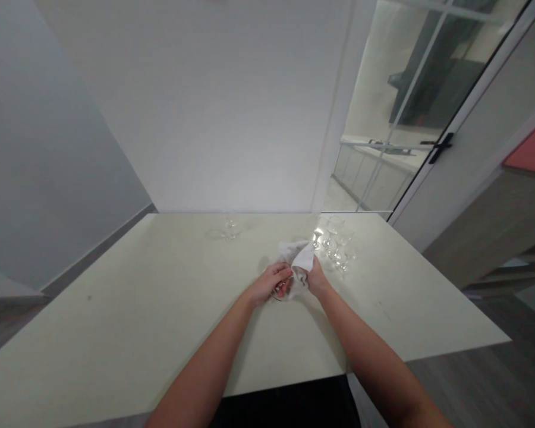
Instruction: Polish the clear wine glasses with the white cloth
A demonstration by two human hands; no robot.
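Observation:
Near the middle of the pale table, my left hand (270,283) is closed around a clear glass (282,292), whose round edge shows below the fingers. A white cloth (301,260) is bunched against the glass on its right side. My right hand (315,278) grips the cloth, with its fingers mostly hidden behind the folds. Both hands are close together, just above the tabletop.
On the pale table (160,309), several clear stemmed glasses (337,245) stand grouped beyond my right hand. Another clear glass (230,228) stands near the back edge, left of centre. A white wall rises behind, with a glass-paned door at the right.

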